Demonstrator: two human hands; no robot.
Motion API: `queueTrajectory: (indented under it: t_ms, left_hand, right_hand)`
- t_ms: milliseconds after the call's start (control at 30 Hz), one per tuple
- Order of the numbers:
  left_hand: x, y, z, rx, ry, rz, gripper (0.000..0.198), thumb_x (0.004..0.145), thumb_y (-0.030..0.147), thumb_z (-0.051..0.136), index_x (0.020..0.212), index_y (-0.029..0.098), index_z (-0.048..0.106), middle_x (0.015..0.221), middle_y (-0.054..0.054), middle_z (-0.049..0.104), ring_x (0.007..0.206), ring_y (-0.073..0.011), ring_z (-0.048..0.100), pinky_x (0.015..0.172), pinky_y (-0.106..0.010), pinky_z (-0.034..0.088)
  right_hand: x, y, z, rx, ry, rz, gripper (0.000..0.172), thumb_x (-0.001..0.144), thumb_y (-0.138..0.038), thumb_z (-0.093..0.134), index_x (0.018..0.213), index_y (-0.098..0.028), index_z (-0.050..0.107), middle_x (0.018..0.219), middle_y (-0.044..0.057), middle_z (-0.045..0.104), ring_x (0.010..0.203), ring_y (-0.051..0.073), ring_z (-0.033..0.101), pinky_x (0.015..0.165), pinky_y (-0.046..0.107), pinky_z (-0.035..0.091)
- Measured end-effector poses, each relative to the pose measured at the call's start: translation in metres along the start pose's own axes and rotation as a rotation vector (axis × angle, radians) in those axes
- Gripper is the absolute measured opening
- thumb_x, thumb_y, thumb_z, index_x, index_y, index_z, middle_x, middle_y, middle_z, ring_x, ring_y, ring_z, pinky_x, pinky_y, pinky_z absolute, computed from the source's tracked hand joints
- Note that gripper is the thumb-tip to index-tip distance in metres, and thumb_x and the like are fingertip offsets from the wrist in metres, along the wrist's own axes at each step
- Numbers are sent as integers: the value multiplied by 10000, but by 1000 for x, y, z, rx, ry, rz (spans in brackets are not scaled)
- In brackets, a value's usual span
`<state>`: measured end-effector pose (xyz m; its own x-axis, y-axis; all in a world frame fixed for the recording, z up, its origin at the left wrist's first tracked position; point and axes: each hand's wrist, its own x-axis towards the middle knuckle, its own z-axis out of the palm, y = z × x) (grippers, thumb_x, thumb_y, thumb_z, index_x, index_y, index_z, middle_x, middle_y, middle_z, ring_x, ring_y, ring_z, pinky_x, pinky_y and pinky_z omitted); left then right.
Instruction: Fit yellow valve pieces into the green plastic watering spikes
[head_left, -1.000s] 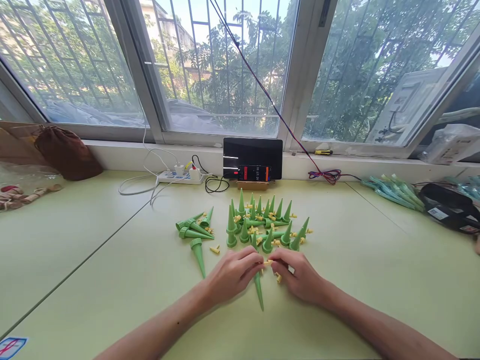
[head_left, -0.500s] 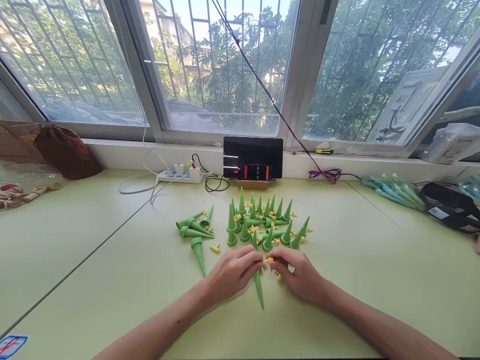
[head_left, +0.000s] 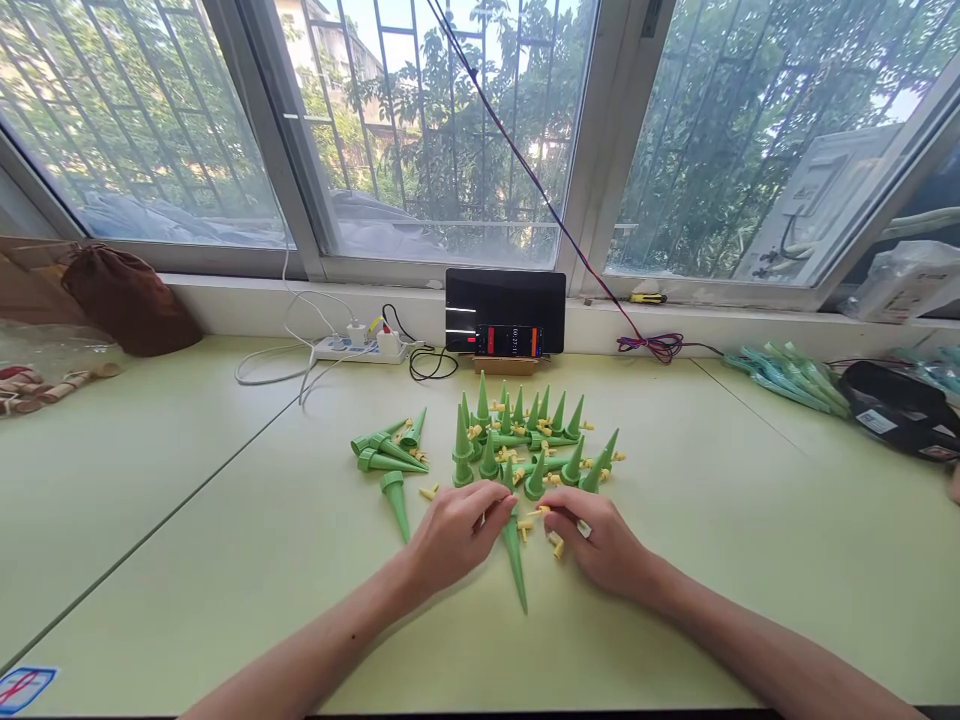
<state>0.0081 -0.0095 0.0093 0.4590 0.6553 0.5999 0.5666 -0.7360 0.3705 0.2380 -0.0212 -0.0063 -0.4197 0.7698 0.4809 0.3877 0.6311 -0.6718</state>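
Observation:
My left hand has its fingers curled round the wide end of a green cone spike whose tip points toward me on the pale green table. My right hand pinches a small yellow plug right beside the spike's wide end. Two more yellow plugs lie under my right fingers. Beyond my hands stands a cluster of upright green spikes mixed with yellow plugs. Several spikes lie flat to the left, one of them apart and nearer me.
A phone leans on a dark tablet at the sill. A power strip with cables lies to the left of them. A brown pouch sits far left. Teal bundles and a black bag lie at right.
My hands have shifted slightly away from me toward the cluster. The spike now lies more exposed between them, and the yellow plug stays pinched at its wide end.

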Motion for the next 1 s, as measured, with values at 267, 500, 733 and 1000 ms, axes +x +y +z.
queueTrajectory:
  t_ms: [267,500,733,1000]
  left_hand:
    - [1,2,0,95,-215,-213,172,961,299,594,822,203,626,536,57,548,486,-125,492,539,-240,307]
    - [4,5,-3,99,-309,-271,182,942,312,603,795,207,623,546,48,548,506,-148,501,532,-251,291]
    - [5,6,-3,61,-343,-312,204,952,316,573,789,201,618,535,46,543,495,-149,478,530,-253,285]
    - [4,2,-1,-9,-345,-346,283,951,325,557,700,198,526,559,40,526,536,-141,445,569,-251,313]
  right_hand:
    - [0,0,-1,-16,33,12,314,1073,-418,440,965,-194,632,751,37,655,633,167,587,585,274,479]
    - [2,-6,-3,-35,87,10,293,1056,-417,472,965,-194,640,713,26,624,583,157,546,534,272,476]
    - [3,-5,-3,-32,95,9,232,1035,-358,508,972,-188,653,719,27,628,573,156,550,536,271,483]
    - [4,-6,-4,-13,100,14,195,1021,-321,525,987,-184,660,734,33,650,574,154,552,537,266,490]
